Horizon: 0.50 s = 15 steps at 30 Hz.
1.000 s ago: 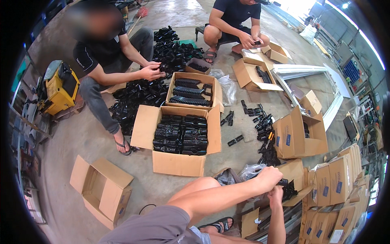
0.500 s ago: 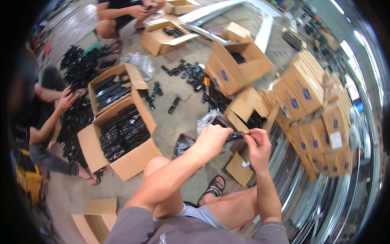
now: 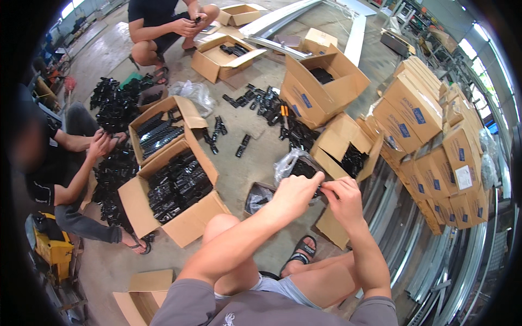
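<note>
Out in front of my knees, my left hand [image 3: 297,194] is closed round a small black plastic part [image 3: 318,191], most of it hidden by the fingers. Thumb and forefinger of my right hand [image 3: 345,199] pinch together at the part's right end. Just beyond my hands stands a small container lined with clear plastic [image 3: 296,163] and holding black pieces. To the left of it is a second lined box [image 3: 259,198]. An open carton [image 3: 329,145] with black parts inside stands beyond my right hand.
Two cartons of black parts [image 3: 182,185] stand to my left. Loose black parts [image 3: 266,106] lie on the floor ahead. Two people [image 3: 81,146] [image 3: 163,27] handle parts nearby. Stacked cartons [image 3: 435,146] and metal profiles [image 3: 402,233] lie to my right.
The view has shifted, so the surroundings sit further right in the picture. The black part between my hands has turned and shows less; both hands keep hold of it.
</note>
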Available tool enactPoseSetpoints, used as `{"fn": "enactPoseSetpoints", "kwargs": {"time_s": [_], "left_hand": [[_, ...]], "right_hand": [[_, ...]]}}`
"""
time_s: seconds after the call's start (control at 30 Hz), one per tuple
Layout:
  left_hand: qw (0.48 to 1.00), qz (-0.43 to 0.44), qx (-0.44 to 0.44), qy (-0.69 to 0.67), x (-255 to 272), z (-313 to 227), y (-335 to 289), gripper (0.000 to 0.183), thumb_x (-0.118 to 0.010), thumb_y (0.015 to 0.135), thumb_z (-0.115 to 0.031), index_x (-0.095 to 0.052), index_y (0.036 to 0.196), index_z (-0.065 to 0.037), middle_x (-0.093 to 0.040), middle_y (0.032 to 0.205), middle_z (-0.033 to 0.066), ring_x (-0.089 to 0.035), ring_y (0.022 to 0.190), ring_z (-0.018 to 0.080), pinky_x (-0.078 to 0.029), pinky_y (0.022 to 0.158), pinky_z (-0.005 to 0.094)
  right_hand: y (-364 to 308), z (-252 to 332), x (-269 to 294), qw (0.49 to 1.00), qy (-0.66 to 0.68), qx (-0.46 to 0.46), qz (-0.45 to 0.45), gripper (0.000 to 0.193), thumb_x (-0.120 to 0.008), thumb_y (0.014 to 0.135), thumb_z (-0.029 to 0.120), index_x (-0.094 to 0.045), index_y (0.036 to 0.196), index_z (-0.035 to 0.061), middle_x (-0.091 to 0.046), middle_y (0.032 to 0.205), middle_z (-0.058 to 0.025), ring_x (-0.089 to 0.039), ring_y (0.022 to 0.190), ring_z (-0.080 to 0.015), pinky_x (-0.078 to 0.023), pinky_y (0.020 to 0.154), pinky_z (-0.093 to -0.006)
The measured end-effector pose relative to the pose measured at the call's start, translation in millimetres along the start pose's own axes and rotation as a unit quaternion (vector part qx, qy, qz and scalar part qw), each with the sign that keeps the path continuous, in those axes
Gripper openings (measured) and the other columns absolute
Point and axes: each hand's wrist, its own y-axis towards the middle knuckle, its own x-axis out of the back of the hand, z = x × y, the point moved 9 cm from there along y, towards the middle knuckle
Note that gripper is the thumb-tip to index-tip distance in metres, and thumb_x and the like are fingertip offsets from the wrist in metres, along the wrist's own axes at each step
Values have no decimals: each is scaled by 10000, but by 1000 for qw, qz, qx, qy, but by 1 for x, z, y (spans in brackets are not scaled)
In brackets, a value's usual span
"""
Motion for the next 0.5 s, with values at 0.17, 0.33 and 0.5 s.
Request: {"fn": "enactPoseSetpoints", "kwargs": {"time_s": [0.17,0.33,0.5], "left_hand": [[1000,5,0,-28,6,-2,1,422,-608,766,33,-499,1151,-100,-668,760,185,-666,752,417,-509,633,525],[1000,3,18,-26,15,4,2,500,-651,739,17,-511,1196,-131,-673,798,201,-668,805,428,-523,682,533],[999,-2,38,-37,29,7,3,576,-725,732,-47,-533,1260,-174,-699,891,200,-674,845,428,-537,743,528]], "right_hand": [[3,-2,0,999,35,-15,11,76,-732,794,49,-700,860,30,-714,903,-81,-646,877,-290,-503,792,-378],[7,-1,1,999,42,-28,-15,92,-717,820,36,-697,906,12,-704,959,-113,-642,912,-311,-512,814,-392],[-13,-52,-7,913,269,-293,-90,306,-642,942,58,-601,1235,-21,-685,1067,-122,-651,1019,-205,-530,890,-343]]}}
